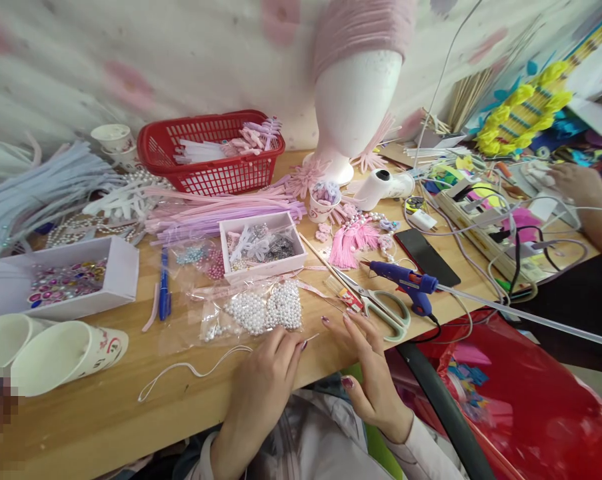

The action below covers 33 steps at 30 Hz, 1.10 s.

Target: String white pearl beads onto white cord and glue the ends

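My left hand pinches the white cord, its tip pointing toward my loosely spread right hand.

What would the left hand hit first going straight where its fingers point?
Probably the right hand, around its fingers. The thin white strand pinched in the left hand leads; one view leaves their relative height unclear.

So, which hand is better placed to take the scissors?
Right, I would judge: the right hand is close beside the scissors, spread open and apparently empty. The left hand is farther away and seems to pinch the white cord.
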Tool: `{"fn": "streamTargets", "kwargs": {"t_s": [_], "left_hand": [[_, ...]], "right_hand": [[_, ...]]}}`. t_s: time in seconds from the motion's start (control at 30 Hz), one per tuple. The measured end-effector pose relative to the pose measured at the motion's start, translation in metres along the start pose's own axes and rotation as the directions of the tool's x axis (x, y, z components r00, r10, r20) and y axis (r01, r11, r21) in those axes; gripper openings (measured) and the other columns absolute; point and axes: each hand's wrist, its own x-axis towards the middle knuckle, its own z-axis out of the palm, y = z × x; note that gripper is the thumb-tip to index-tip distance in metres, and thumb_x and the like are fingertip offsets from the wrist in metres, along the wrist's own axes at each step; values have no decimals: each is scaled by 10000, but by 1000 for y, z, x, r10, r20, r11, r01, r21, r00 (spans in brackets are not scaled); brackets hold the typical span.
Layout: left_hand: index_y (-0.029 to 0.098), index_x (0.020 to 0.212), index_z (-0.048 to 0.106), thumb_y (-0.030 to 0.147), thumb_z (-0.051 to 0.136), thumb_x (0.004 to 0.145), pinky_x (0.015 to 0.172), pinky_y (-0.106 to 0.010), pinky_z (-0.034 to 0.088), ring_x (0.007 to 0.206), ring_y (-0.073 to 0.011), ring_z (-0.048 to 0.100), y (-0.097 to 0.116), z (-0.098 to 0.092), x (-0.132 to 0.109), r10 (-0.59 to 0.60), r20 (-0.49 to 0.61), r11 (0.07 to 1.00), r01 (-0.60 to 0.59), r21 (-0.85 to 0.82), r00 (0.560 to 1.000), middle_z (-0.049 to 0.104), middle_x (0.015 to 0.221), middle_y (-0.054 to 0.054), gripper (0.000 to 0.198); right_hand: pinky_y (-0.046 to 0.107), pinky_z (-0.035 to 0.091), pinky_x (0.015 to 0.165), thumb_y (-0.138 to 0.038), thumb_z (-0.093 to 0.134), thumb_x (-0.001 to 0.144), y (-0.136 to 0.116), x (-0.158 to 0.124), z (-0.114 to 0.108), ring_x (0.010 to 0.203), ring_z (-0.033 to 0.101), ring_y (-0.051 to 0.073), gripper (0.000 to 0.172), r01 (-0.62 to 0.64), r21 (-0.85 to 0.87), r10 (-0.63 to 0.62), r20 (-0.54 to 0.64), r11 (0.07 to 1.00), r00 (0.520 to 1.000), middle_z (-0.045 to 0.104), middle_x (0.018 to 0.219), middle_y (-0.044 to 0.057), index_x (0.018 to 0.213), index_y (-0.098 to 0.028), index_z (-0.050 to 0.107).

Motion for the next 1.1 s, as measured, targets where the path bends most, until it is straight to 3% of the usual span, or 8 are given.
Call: {"fn": "streamTargets", "kwargs": {"t_s": [0.23,0.43,0.77,1.1], "left_hand": [[245,975,631,256,443,1047,570,-302,438,688,-186,682,0,-2,1,4,2,1000,-4,6,1000,667,861,9,202],[247,1013,641,265,449,1046,586,-297,450,709,-187,691,1,-3,0,-3,1,1000,3,-8,1000,676,875,6,195],[246,1014,649,256,458,1043,596,-285,467,721,-184,697,1,-2,-1,-8,10,1000,8,3,1000,684,883,3,194],[247,1006,646,242,453,1042,578,-295,460,700,-185,698,1,-2,0,-5,8,1000,5,1,1000,688,888,6,196]], "right_hand": [[524,241,1139,-511,283,1058,-4,1,0,1412,362,324,646,35,-35,-34,30,999,999,528,1451,125,1618,-205,186],[534,234,1140,-521,335,1042,-4,-3,2,1408,299,345,664,-54,-22,54,10,998,998,504,1501,99,1609,-204,197],[588,240,1091,-492,290,1052,-5,-6,1,1392,359,374,653,30,-132,-22,62,991,998,673,1263,118,1616,-188,168],[594,239,1115,-502,323,1038,-3,-7,1,1398,339,374,675,44,-144,-27,121,989,992,628,1331,135,1613,-180,178]]}}
